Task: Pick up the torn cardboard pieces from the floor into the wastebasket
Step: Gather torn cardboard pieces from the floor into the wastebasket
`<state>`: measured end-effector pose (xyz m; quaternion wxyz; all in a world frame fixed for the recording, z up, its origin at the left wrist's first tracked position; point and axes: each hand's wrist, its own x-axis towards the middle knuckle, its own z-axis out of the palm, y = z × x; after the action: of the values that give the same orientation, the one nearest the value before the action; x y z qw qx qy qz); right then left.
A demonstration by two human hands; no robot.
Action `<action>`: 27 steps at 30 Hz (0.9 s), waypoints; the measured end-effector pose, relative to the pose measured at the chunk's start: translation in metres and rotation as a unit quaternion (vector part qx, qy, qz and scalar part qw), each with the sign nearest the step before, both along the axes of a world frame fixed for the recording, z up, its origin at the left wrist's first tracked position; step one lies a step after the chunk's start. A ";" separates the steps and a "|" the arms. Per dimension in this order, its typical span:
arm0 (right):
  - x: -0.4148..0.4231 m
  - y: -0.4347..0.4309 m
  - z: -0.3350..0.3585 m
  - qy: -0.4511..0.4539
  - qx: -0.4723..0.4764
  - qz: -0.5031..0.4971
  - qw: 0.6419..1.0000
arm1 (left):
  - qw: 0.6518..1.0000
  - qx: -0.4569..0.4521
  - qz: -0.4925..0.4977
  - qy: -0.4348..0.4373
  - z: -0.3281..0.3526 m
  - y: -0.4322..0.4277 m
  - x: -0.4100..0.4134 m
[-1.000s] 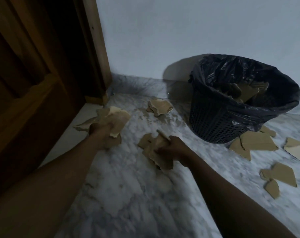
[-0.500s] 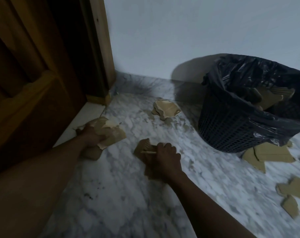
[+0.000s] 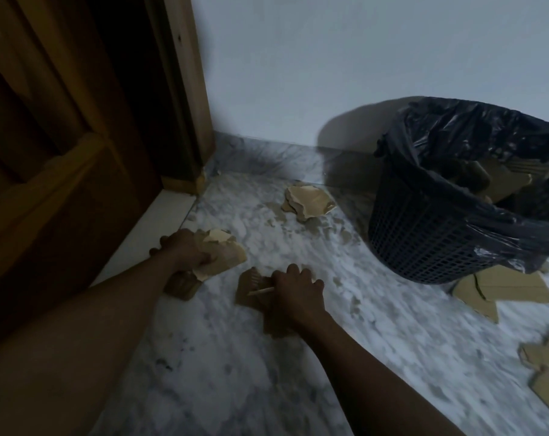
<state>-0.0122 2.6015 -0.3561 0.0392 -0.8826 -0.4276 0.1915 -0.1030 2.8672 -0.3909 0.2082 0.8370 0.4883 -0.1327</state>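
What changed: A second ago my left hand (image 3: 185, 250) was up off the floor with its bundle. Now it is low, pressing that bundle down by the door sill. My right hand (image 3: 293, 289) has come down too, and the view has slid left, so the wastebasket (image 3: 430, 237) now sits at the right edge of the frame.

Left hand: My fingers are closed around a stack of cardboard pieces (image 3: 221, 254). A darker scrap (image 3: 181, 285) lies just under my wrist. I think I am scooping it in.

Right hand: My fingers are curled over a flat brown piece (image 3: 249, 286) near the middle of the frame. It looks gripped, but it is touching the floor.

What it means: I judge both hands are loading up. Nothing from this handful is in the basket yet.

Cardboard left: One pale clump (image 3: 309, 202) lies near the wall, above my hands. More pieces (image 3: 502, 286) lie at the foot of the basket, and some (image 3: 546, 357) at the lower right edge. Some is already inside the black bag.

Floor: White and grey marble floor (image 3: 229, 357), smooth, with small crumbs.

Room: A plain pale wall (image 3: 314, 73) at the top, a dark wooden door (image 3: 62, 152) at the left. The light is dim.
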 end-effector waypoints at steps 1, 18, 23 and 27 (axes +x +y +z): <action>0.000 -0.002 -0.001 -0.004 0.003 0.000 1.000 | 1.000 -0.001 0.001 0.010 -0.001 -0.002 0.003; 0.123 0.005 -0.004 0.117 0.226 -0.297 0.920 | 0.968 -0.132 -0.199 -0.075 0.009 -0.080 0.138; 0.185 0.060 0.007 0.154 0.263 -0.321 0.897 | 0.970 -0.119 -0.210 0.028 0.017 -0.075 0.167; 0.211 0.087 -0.001 0.125 0.148 -0.325 0.925 | 0.967 -0.114 -0.221 0.062 0.021 -0.070 0.175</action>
<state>0.1984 2.6887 -0.3575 0.2829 -0.9262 -0.1321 0.2111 0.0721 2.7975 -0.3699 0.2374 0.8850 0.2850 -0.2815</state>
